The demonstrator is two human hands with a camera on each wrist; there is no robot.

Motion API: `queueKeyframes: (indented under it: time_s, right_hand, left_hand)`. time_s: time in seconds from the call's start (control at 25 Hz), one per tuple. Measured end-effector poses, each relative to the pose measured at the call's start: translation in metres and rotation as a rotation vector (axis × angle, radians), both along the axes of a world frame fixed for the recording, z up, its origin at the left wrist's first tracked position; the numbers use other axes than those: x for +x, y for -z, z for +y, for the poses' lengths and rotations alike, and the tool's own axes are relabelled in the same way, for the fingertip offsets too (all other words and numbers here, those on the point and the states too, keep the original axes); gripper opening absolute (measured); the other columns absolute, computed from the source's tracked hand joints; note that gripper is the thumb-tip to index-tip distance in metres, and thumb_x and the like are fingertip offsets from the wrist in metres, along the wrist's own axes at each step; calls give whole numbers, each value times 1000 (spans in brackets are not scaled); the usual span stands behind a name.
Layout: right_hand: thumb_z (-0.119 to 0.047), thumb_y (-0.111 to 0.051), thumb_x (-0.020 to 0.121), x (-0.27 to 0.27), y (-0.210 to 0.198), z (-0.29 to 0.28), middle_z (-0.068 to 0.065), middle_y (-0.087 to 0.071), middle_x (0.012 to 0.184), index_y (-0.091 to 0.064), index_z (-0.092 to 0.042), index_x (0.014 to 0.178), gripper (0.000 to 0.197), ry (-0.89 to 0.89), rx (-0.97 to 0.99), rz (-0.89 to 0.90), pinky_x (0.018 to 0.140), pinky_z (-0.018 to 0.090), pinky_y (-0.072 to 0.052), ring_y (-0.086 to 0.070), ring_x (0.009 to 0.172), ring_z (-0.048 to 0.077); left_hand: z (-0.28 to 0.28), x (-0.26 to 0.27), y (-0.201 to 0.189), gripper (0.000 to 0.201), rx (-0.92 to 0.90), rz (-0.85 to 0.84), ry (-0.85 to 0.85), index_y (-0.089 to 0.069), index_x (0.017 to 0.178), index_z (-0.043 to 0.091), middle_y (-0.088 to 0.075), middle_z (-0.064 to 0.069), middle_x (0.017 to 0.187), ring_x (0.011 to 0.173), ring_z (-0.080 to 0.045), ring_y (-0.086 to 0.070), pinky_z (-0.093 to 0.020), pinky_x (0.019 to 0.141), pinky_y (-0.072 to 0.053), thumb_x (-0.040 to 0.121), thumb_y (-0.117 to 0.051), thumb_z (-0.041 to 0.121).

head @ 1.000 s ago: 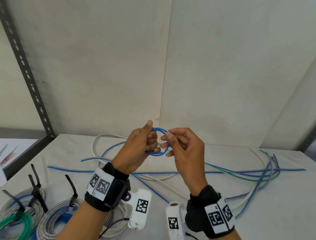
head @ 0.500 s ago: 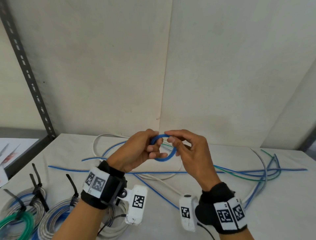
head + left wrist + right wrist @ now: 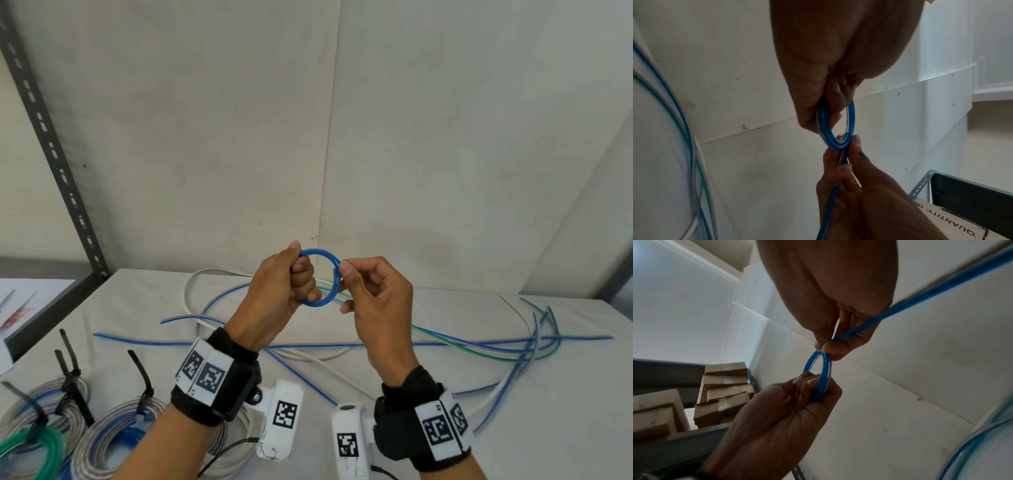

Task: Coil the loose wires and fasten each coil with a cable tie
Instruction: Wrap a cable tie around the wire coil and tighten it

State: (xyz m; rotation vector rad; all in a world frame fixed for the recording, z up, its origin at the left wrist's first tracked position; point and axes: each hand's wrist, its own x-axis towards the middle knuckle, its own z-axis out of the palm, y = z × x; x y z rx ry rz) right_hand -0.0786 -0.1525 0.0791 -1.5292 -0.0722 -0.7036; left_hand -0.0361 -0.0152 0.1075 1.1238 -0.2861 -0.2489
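Raised again, blue coil (image 3: 320, 277) — left hand (image 3: 277, 291) grips, right hand (image 3: 373, 301) pinches; wire's tail hidden.

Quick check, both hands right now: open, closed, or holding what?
Left hand: closed, gripping the blue coil.
Right hand: closed, pinching the blue wire where it joins the coil.

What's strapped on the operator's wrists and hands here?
Left hand and right hand are bare, without sleeves. Each wrist has a black band with white square-code tags and a white camera pod bearing another tag; thin black cables trail off.
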Motion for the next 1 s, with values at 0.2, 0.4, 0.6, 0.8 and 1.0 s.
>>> queueKeyframes:
  time_s: [0.2, 0.4, 0.6, 0.8, 1.0]
  right_hand:
    - [-18, -69, 96, -3, -2, 5, 2, -73, 86, -71, -13, 92, 7, 51, 17, -64, 54, 25, -55, -70, 80, 20]
    - [-15, -69, 95, -5, -3, 12, 1, -73, 87, -71, -13, 92, 4, 81, 91, -103, 55, 25, -56, -69, 81, 19]
    - [-11, -72, 92, -6, -3, 15, 5, -75, 93, -71, -9, 98, 7, -39, 92, -74, 62, 29, -59, -73, 88, 22]
    - [-7, -69, 92, -8, -13, 1, 9, -77, 92, -72, -9, 100, 8, -113, 80, -79, 62, 29, -59, -75, 82, 23]
    - [-12, -70, 94, -12, -18, -24, -4, -75, 85, -77, -15, 98, 9, -198, -373, 7, 60, 17, -48, -70, 75, 14]
  left_hand:
    - [-1, -1, -2, 46, 15, -28, -33, -31, 67, 17, -15, 1, 60, 48, -12, -19, -27, 52, -36, 111, -30, 32]
    - [1, 0, -5, 43, 35, -54, -58, -30, 69, 19, -12, -4, 64, 48, -12, -20, -25, 51, -37, 110, -31, 31]
    - [3, -2, -7, 44, -66, -3, -80, -33, 68, 17, -13, -3, 63, 49, -12, -19, -27, 51, -36, 110, -31, 29]
    - [4, -4, -7, 45, -121, 32, 42, -39, 67, 14, -22, 2, 53, 46, -13, -24, -31, 62, -47, 109, -29, 23]
    - [7, -8, -2, 49, 387, -120, 185, -41, 67, 13, -25, 4, 54, 47, -14, -29, -36, 76, -56, 110, -32, 34]
